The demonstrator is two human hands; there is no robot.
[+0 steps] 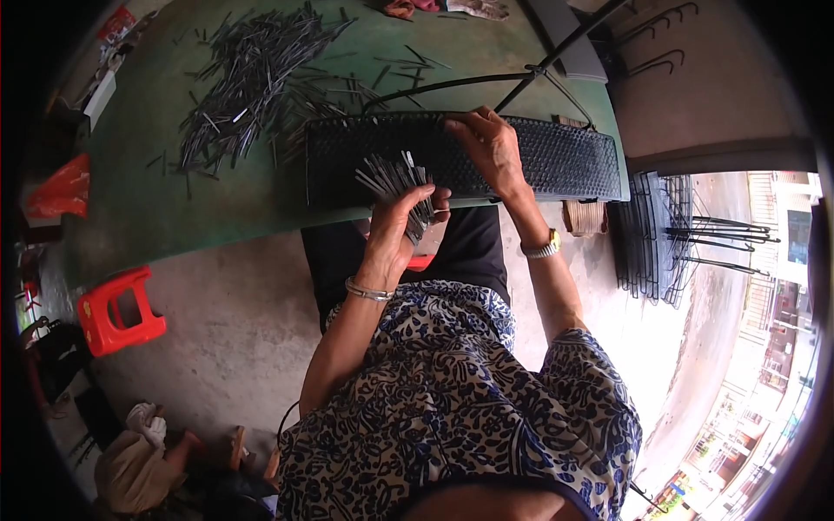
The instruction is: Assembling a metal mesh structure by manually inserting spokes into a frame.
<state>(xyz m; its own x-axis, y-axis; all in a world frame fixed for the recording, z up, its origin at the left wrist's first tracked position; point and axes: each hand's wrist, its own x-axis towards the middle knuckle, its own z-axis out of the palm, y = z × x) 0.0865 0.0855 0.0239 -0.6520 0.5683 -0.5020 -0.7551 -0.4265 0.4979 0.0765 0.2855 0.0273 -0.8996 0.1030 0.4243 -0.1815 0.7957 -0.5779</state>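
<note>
One long black mesh panel lies across the near edge of the green table, in front of the person. It is narrow and dark, its surface closely patterned with small openings, and it looks slightly bowed in this wide view. At least two black rods show at its far side, one curved along the rim and one running off to the upper right.

The left hand grasps one bundle of thin metal-grey strips, fanned out at the top; there are well over a dozen, overlapping too much for an exact count. The right hand is at the panel's far rim, thumb and forefinger close together; whether they pinch anything cannot be told.

One large heap of similar strips covers the table's far left part, too many to count, with loose ones scattered around it. One red plastic stool stands on the floor at left, and one stack of mesh panels is at right.
</note>
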